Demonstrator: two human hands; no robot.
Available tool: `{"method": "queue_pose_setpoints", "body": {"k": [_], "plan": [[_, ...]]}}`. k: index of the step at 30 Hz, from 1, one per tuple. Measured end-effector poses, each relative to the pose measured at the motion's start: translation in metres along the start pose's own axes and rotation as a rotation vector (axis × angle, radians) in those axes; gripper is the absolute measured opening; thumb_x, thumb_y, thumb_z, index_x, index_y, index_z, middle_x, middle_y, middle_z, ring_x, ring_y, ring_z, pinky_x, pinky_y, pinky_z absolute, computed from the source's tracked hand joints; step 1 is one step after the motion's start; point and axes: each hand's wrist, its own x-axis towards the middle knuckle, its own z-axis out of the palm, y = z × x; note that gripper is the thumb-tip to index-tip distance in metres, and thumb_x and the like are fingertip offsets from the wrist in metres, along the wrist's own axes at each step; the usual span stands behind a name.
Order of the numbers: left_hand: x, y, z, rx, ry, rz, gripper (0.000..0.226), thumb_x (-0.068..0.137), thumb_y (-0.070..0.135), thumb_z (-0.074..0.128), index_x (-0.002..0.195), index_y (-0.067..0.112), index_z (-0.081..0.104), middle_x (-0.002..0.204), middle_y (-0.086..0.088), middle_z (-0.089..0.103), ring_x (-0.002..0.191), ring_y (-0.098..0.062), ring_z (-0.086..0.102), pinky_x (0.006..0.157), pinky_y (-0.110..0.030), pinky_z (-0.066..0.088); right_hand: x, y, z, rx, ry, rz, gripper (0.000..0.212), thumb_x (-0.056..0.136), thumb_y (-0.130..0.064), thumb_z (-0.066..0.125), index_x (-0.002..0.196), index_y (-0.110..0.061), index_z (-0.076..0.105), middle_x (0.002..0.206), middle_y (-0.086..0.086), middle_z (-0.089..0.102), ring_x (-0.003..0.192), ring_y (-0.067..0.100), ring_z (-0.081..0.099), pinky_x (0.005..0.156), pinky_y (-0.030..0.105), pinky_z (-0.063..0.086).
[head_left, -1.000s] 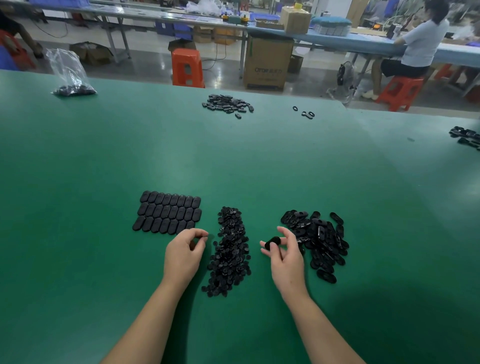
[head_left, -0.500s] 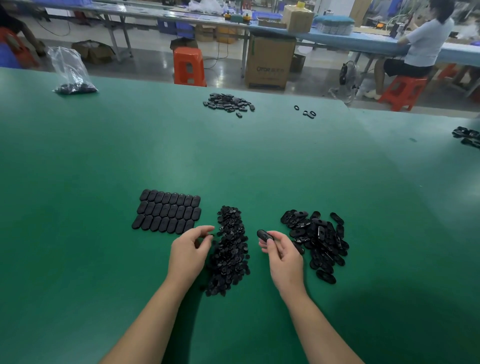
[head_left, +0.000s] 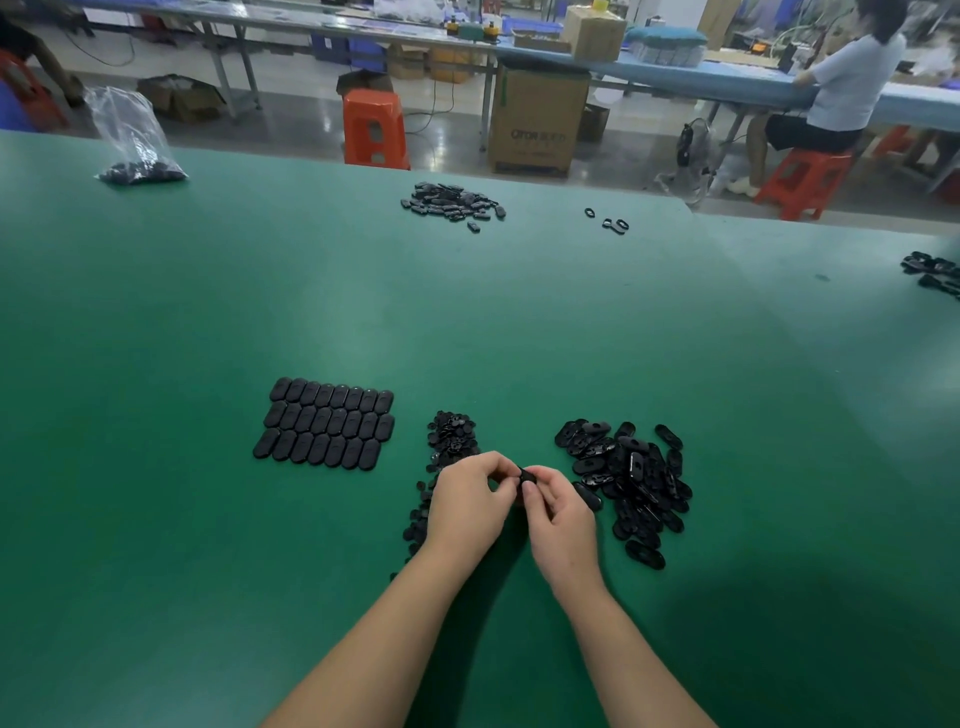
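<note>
Near centre, just near of the two piles, both hands meet over the table (head_left: 208, 545). Right hand (head_left: 563, 522) pinches a black shell (head_left: 525, 474) between thumb and forefinger, fingers curled. Left hand (head_left: 467, 506) comes in from the left, fingertips curled onto the same shell. Shell sits between the two grips, off the table and mostly hidden, so its long axis can't be told. Whether left also holds a small insert: can't tell. Insert pile (head_left: 452, 441) lies just far of left hand, partly under it. Shell pile (head_left: 631, 480) is just right of right hand. Done rows (head_left: 327, 423) are far-left, nearer left hand. Likely step: pressing parts together, with placing leftward next.
</note>
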Motion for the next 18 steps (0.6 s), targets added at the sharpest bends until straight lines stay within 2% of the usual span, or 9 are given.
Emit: {"method": "queue_pose_setpoints", "body": {"k": [3,9,11,13,15,18], "plan": [[0.0,0.001,0.002,-0.005,0.007,-0.006,0.009,0.086,0.02,0.068,0.086,0.028,0.072,0.078,0.017,0.068,0.072,0.004,0.06,0.067,-0.017,0.049,0.0,-0.001,-0.001,-0.002,-0.009,-0.001,0.027,0.1,-0.015,0.061,0.096,-0.042,0.063,0.094,-0.018,0.074,0.093,-0.002,0.068,0.08,0.014,0.052],[0.007,0.004,0.0,0.036,0.018,-0.046,0.013,0.082,0.021,0.071,0.079,0.03,0.062,0.074,0.014,0.064,0.071,0.003,0.058,0.06,-0.009,0.038,0.001,0.0,-0.001,-0.018,-0.011,-0.015,0.021,0.1,-0.014,0.061,0.101,-0.034,0.065,0.097,-0.014,0.074,0.095,0.0,0.069,0.086,0.022,0.055],[0.009,0.004,-0.001,0.045,0.022,-0.071,0.014,0.081,0.024,0.074,0.084,0.029,0.061,0.075,0.014,0.064,0.074,-0.002,0.059,0.062,-0.015,0.042,0.001,0.002,0.0,-0.009,-0.013,-0.007,0.019,0.1,-0.012,0.061,0.103,-0.031,0.066,0.1,-0.012,0.074,0.096,0.002,0.069,0.088,0.025,0.055],[0.011,0.004,-0.003,0.086,0.017,-0.062,0.022,0.081,0.028,0.077,0.097,0.03,0.062,0.083,0.013,0.065,0.081,-0.007,0.061,0.072,-0.026,0.049,0.002,0.003,0.0,0.005,-0.017,0.001,0.022,0.1,-0.01,0.059,0.101,-0.032,0.066,0.1,-0.009,0.075,0.096,0.006,0.07,0.088,0.027,0.056],[0.012,0.004,-0.006,0.134,-0.014,-0.044,0.028,0.08,0.031,0.078,0.105,0.032,0.068,0.094,0.013,0.067,0.09,-0.009,0.061,0.082,-0.031,0.052,0.002,0.003,-0.001,0.017,-0.023,0.005,0.03,0.101,-0.008,0.058,0.097,-0.037,0.064,0.094,-0.009,0.075,0.09,0.006,0.071,0.084,0.025,0.056],[0.014,0.003,-0.009,0.108,-0.066,-0.075,0.01,0.077,0.03,0.08,0.082,0.027,0.072,0.08,0.012,0.07,0.079,-0.008,0.065,0.075,-0.029,0.054,0.002,0.003,-0.001,0.012,-0.046,-0.002,0.031,0.101,-0.009,0.057,0.094,-0.039,0.064,0.089,-0.014,0.074,0.081,0.004,0.069,0.078,0.023,0.055]]}}
